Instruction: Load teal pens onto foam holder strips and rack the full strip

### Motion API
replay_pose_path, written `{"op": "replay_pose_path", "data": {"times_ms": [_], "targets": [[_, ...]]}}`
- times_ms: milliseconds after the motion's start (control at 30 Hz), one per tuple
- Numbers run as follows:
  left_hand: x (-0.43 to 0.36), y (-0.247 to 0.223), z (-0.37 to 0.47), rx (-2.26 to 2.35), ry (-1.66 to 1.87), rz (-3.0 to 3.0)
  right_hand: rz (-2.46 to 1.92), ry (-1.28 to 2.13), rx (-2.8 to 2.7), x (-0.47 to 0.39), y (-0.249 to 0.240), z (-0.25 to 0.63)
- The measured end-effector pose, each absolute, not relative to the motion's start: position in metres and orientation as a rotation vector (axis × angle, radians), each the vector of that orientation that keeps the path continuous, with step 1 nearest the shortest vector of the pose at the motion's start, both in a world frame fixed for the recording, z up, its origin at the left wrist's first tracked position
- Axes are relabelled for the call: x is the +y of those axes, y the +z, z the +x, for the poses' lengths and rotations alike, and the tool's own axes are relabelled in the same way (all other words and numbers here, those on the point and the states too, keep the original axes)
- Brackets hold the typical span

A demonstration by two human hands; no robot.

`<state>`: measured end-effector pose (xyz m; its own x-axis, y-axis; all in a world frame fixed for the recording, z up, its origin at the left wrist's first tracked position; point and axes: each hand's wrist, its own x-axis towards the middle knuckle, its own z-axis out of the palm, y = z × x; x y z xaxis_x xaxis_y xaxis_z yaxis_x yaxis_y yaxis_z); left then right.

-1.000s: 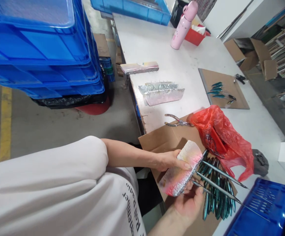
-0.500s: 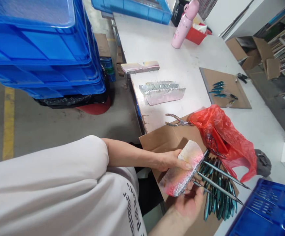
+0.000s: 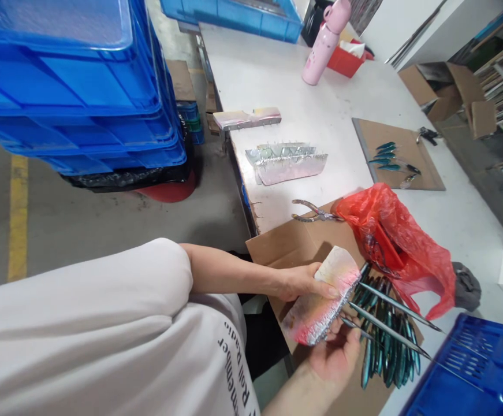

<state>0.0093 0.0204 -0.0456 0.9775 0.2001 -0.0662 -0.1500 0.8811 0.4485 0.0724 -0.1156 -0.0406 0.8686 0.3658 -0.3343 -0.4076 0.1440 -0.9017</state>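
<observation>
While your left hand (image 3: 301,282) clasps the upper edge of the foil-wrapped block (image 3: 320,297), your right hand (image 3: 335,352) cups it from below, fingers curled around its lower end, so both hands are closed on the same piece. The block hangs tilted just above the cardboard sheet (image 3: 286,245) at the near edge of the surface (image 3: 277,69), with long metal pins (image 3: 390,320) sticking out of its side over the heap of teal lures (image 3: 385,352).

By the look of it, you are at the unloading stage, with the pins about to be dealt with one at a time. The next move calls for one hand to let go and pinch a single pin while the other keeps the block steady; mind the sharp tips. Pliers (image 3: 314,212) lie just beside the red plastic bag (image 3: 398,245), within reach. More foil blocks (image 3: 286,163) sit further up the surface.
</observation>
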Motion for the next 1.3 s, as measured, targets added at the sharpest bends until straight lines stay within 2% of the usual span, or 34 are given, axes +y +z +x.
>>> {"op": "replay_pose_path", "data": {"times_ms": [467,733,967,1300], "targets": [[0.02,-0.044,0.009,0.18,0.177,0.453,-1.191,0.506,0.273,-0.109,-0.034,0.069],[0.02,-0.045,0.008,0.188,0.177,0.481,-1.268,0.452,0.186,-0.108,-0.028,0.063],[0.019,-0.045,0.008,0.186,0.196,0.491,-1.363,0.217,0.01,-0.109,-0.017,0.053],[0.015,-0.044,0.008,0.181,0.262,0.5,-1.41,0.204,-0.017,-0.104,-0.01,0.048]]}}
